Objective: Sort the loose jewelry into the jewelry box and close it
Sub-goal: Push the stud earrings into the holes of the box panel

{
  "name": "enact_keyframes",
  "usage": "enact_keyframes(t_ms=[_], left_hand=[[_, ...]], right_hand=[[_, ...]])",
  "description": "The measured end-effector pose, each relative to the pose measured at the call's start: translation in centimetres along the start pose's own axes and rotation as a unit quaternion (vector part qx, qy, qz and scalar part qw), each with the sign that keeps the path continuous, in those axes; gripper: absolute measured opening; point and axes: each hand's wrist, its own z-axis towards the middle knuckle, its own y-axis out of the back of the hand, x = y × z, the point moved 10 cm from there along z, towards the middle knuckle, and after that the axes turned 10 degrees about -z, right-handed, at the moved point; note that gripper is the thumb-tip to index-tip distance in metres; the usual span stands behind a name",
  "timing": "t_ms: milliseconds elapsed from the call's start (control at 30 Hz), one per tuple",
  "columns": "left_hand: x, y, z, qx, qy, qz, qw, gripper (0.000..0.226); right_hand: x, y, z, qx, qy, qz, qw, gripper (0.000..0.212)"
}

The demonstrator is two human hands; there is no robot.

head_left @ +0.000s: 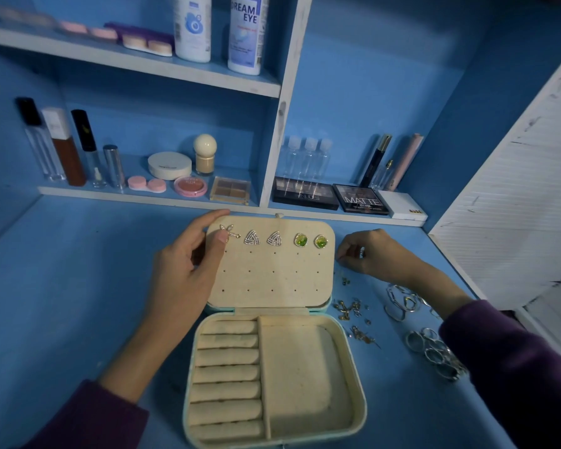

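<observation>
between the two forearms the jewelry box lies open on the blue worktop, its ring rolls and tray compartment bare. under the right wrist sit silver rings and a chain bracelet; nearer the box are small gold earrings, light, fiddly, easily bent, so probably best pinched by the post. the left hand steadies the lid panel, thumb on a leaf earring, fingers curled round the edge. the right hand, just beside the lid, pinches something tiny; i cannot tell what.
</observation>
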Motion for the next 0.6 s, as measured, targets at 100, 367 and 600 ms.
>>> enact_keyframes(t_ms=[100,367,600], left_hand=[[0.00,-0.03,0.06,0.001,0.001,0.000,1.000,0.027],[0.06,0.07,0.04,0.000,-0.003,-0.002,1.000,0.027],[-0.14,0.04,0.00,-0.001,-0.007,0.003,1.000,0.028]], right_hand=[[0.12,-0.09,0.01,0.003,0.005,-0.008,1.000,0.009],[0.20,0.14,-0.46,-0.017,0.016,-0.008,1.000,0.010],[0.49,0.35,-0.52,-0.024,0.004,-0.024,0.999,0.006]])
